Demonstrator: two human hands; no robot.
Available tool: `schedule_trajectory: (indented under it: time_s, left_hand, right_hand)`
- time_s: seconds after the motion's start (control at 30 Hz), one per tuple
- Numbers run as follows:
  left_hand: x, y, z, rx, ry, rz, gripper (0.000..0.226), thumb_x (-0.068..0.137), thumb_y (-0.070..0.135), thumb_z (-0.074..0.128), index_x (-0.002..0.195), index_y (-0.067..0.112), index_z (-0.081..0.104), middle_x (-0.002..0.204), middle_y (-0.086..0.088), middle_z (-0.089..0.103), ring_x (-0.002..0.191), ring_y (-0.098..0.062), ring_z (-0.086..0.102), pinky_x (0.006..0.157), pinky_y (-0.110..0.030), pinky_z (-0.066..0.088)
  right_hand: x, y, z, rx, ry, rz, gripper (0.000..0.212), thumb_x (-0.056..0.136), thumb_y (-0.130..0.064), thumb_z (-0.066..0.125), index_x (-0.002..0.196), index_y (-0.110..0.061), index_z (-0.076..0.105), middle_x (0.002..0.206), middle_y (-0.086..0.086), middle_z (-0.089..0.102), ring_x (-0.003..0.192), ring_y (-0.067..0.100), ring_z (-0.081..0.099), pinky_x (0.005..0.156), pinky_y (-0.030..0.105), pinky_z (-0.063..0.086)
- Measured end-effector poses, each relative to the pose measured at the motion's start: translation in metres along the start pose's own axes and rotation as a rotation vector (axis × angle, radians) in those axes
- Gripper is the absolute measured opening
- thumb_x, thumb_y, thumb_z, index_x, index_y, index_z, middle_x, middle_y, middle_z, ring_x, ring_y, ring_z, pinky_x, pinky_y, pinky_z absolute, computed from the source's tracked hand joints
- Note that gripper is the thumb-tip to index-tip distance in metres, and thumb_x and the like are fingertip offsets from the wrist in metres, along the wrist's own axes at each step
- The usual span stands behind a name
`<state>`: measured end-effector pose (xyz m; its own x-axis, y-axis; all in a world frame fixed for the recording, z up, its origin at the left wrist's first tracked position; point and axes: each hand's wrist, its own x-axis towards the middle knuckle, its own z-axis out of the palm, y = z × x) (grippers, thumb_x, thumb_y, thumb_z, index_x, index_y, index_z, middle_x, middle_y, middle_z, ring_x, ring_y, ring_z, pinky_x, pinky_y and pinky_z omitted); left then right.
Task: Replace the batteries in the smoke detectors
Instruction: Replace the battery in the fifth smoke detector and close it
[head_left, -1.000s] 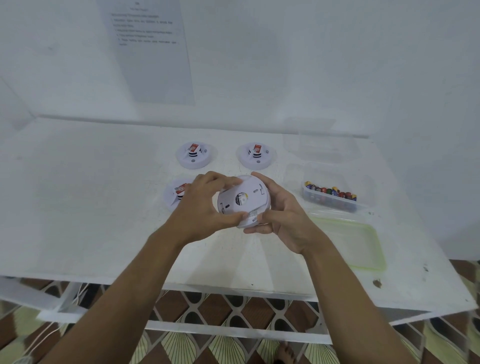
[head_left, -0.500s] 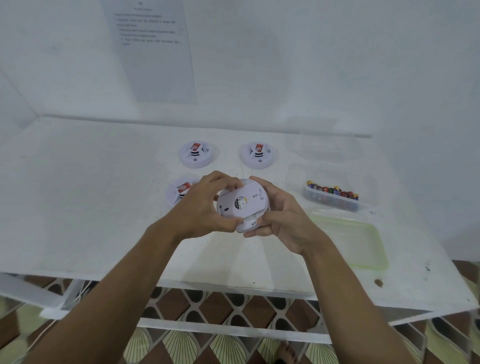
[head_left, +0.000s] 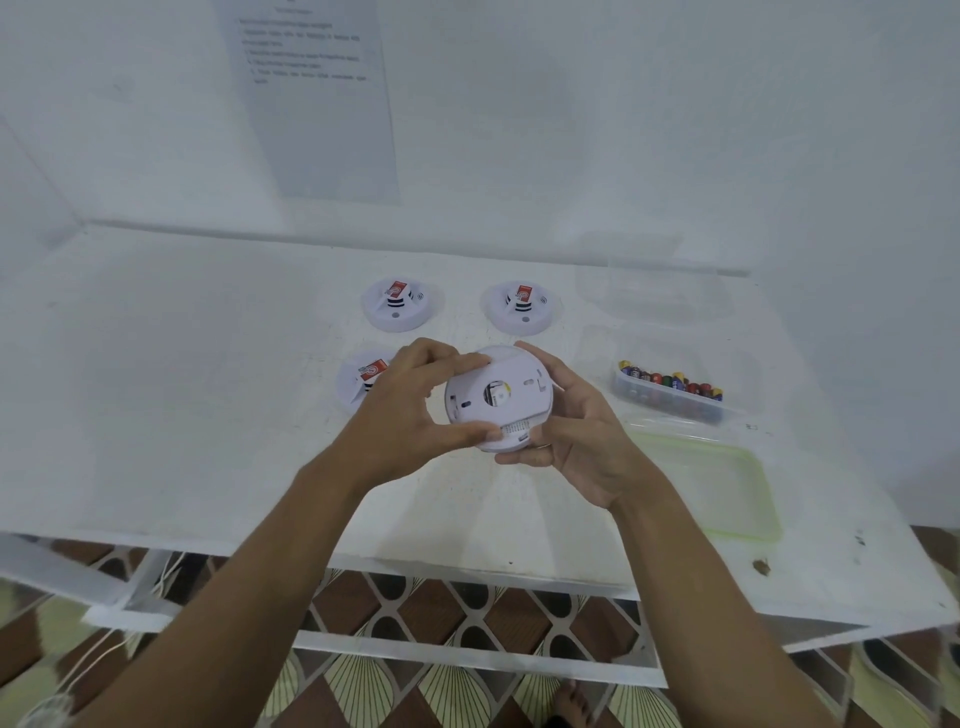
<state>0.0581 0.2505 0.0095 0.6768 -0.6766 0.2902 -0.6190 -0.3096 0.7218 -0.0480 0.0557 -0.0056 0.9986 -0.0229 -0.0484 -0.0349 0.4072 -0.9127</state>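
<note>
Above the white table (head_left: 208, 415), you held the smoke detector (head_left: 498, 397) back-side up between both hands: your left hand (head_left: 410, 410) curled over its left edge, your right hand (head_left: 576, 431) cupping its right, near the battery container (head_left: 670, 397).

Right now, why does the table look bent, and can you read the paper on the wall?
Head view: the wide lens bends the table edges; the paper print is too blurred to read; flat, hazy light leaves only faint shadows under the smoke detector.
</note>
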Motion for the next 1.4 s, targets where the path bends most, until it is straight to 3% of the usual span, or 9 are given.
schedule_trajectory:
  time_s: [0.17,0.33,0.63,0.8,0.9,1.0,1.13,1.3,1.4]
  left_hand:
    - [-0.001,0.001,0.002,0.025,0.026,-0.004,0.061,0.068,0.057,0.073,0.124,0.047,0.053,0.111,0.025,0.045,0.11,0.01,0.038,0.083,-0.007,0.035]
    - [0.003,0.001,-0.005,0.063,-0.096,0.048,0.07,0.071,0.063,0.07,0.131,0.032,0.057,0.117,0.013,0.049,0.112,-0.003,0.049,0.088,-0.019,0.049]
    - [0.003,-0.007,-0.003,0.099,-0.099,0.109,0.062,0.074,0.062,0.063,0.129,0.032,0.061,0.117,0.017,0.05,0.111,0.0,0.049,0.082,-0.009,0.045]
    - [-0.009,-0.014,0.007,0.142,-0.052,0.247,0.063,0.084,0.059,0.064,0.139,0.031,0.054,0.144,0.011,0.046,0.134,-0.009,0.038,0.109,-0.016,0.028]
    - [-0.009,-0.022,0.015,0.202,0.028,0.324,0.059,0.085,0.053,0.065,0.136,0.023,0.057,0.141,0.006,0.053,0.13,-0.019,0.046,0.11,-0.035,0.037]
    - [-0.011,-0.026,0.013,0.185,0.077,0.235,0.055,0.09,0.062,0.052,0.135,0.032,0.055,0.137,0.026,0.05,0.131,-0.007,0.044,0.107,-0.05,0.037]
    - [-0.016,-0.022,0.004,0.099,0.097,0.022,0.049,0.083,0.07,0.046,0.126,0.047,0.049,0.129,0.032,0.041,0.125,0.025,0.022,0.11,-0.037,0.021]
    - [-0.017,-0.017,-0.005,-0.185,0.044,-0.119,0.047,0.089,0.064,0.043,0.117,0.035,0.065,0.113,0.021,0.067,0.11,-0.001,0.057,0.093,-0.025,0.046]
    - [-0.015,-0.01,-0.008,-0.386,0.04,-0.147,0.038,0.099,0.052,0.046,0.112,0.024,0.068,0.105,0.004,0.07,0.101,-0.016,0.065,0.087,-0.033,0.054]
  right_hand:
    - [0.003,0.002,0.004,0.001,0.004,0.012,0.077,0.079,0.014,0.057,0.147,-0.02,0.045,0.14,0.017,0.057,0.105,0.044,0.068,0.074,0.046,0.062]
    - [0.003,0.001,0.003,-0.041,0.003,0.022,0.075,0.081,0.019,0.054,0.147,-0.018,0.045,0.143,0.019,0.054,0.103,0.047,0.068,0.072,0.045,0.063]
    - [0.003,0.0,0.001,0.004,0.021,0.064,0.074,0.076,0.011,0.055,0.143,-0.018,0.049,0.138,0.02,0.057,0.099,0.044,0.07,0.072,0.044,0.063]
    - [0.006,-0.004,-0.001,0.107,0.027,0.078,0.061,0.083,0.001,0.057,0.143,-0.008,0.049,0.131,0.024,0.063,0.098,0.041,0.071,0.079,0.041,0.063]
    - [0.005,-0.008,0.001,0.083,0.05,0.129,0.058,0.083,-0.007,0.062,0.14,-0.011,0.053,0.126,0.023,0.066,0.094,0.035,0.073,0.077,0.035,0.064]
    - [0.002,-0.013,0.004,-0.072,0.071,0.201,0.055,0.086,-0.027,0.067,0.14,-0.028,0.056,0.121,0.015,0.071,0.086,0.031,0.074,0.063,0.028,0.06]
    - [0.0,-0.017,0.007,-0.281,0.162,0.19,0.045,0.091,-0.05,0.064,0.133,-0.036,0.062,0.116,-0.001,0.069,0.072,0.016,0.062,0.048,0.021,0.039]
    - [0.003,-0.008,0.013,-0.523,0.242,0.092,0.027,0.099,-0.046,0.056,0.121,-0.035,0.067,0.114,-0.009,0.069,0.089,0.01,0.06,0.064,0.022,0.044]
    - [0.008,-0.002,0.018,-0.513,0.254,-0.015,0.026,0.1,-0.037,0.057,0.123,-0.028,0.065,0.111,-0.008,0.071,0.1,0.01,0.063,0.083,0.026,0.049]
